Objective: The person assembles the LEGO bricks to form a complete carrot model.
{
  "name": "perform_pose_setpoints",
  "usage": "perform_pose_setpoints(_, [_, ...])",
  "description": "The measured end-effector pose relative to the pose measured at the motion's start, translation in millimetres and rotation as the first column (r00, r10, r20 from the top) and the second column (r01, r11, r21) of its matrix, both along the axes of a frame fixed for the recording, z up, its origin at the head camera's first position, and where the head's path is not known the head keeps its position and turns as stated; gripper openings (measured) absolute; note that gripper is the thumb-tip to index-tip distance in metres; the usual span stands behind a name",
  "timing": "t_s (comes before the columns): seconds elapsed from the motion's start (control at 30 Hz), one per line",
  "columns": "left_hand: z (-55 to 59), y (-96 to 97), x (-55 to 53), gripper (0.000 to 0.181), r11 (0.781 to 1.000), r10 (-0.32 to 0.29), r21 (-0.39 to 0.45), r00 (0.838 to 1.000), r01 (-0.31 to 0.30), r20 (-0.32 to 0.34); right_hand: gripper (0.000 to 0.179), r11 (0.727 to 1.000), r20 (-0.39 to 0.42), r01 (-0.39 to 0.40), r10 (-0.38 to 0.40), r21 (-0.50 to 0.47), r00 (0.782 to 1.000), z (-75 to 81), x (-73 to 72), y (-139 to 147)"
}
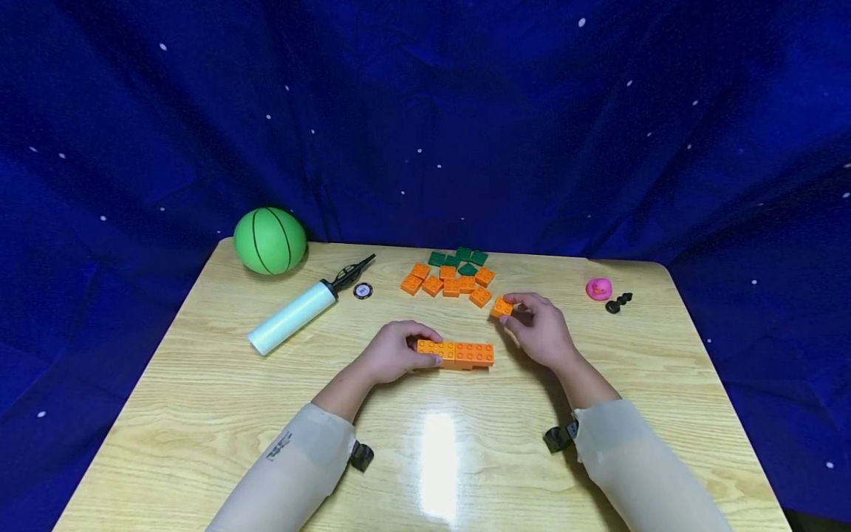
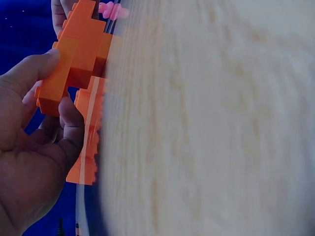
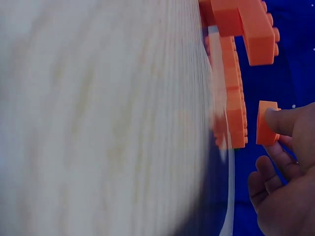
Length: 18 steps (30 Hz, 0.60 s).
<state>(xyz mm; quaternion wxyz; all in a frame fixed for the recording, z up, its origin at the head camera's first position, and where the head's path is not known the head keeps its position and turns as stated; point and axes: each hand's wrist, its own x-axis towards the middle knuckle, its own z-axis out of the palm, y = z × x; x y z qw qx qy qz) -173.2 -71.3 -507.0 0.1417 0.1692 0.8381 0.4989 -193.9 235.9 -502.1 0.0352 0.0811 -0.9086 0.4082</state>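
In the head view my left hand [image 1: 397, 352] grips the left end of an orange toy-brick assembly [image 1: 475, 353]. It has two long studded bricks end to end on top and more orange bricks underneath. The left wrist view shows its stepped underside [image 2: 81, 54], with the thumb on one face and the fingers curled around the end. My right hand [image 1: 547, 334] pinches a small orange brick [image 1: 501, 306] between thumb and fingers, up and to the right of the assembly. In the right wrist view this square brick [image 3: 266, 124] is apart from the assembly [image 3: 258, 42].
Several loose orange bricks [image 1: 451, 287] and green bricks [image 1: 463, 253] lie beyond my hands. A green ball [image 1: 270, 241], a hand pump [image 1: 292, 318] and a round chip [image 1: 363, 291] are at left. To the right lie a pink toy [image 1: 599, 289] and a small black object [image 1: 618, 302].
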Motion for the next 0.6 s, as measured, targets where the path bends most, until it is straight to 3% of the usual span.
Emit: perform_pose_setpoints(0.6, [0.0, -0.5, 0.6, 0.026, 1.0, 0.005, 0.003, 1.0, -0.005, -0.002, 0.034, 0.995, -0.005, -0.083, 0.083, -0.057, 0.997, 0.9, 31.5, -5.6])
